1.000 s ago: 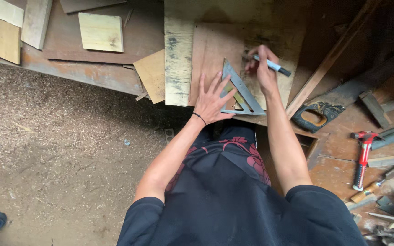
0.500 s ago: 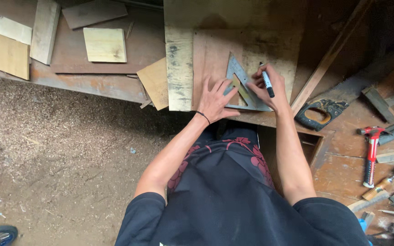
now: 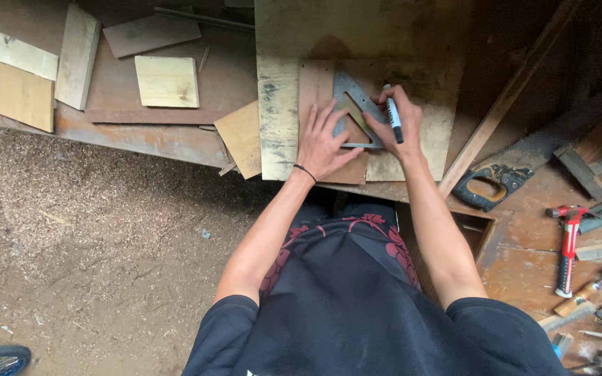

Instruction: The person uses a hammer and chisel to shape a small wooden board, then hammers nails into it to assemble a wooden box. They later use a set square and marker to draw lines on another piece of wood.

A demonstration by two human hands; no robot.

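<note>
My left hand [image 3: 323, 141] lies flat with spread fingers on a grey metal triangular square [image 3: 354, 104] and the brown wooden board [image 3: 315, 87] under it. My right hand [image 3: 397, 122] holds a black and white marker [image 3: 393, 120] upright against the right edge of the square. The board rests on a larger pale plank [image 3: 277, 118] on the workbench.
Several cut wood pieces [image 3: 167, 81] lie on the bench at the left. A handsaw with a black handle [image 3: 488, 185], a red hammer [image 3: 567, 245] and a long wooden strip [image 3: 508, 94] are at the right. Sawdust covers the floor [image 3: 85, 230].
My right hand has brought the marker down from the far edge of the board to the square's right side. The left hand stays pressed on the square.
</note>
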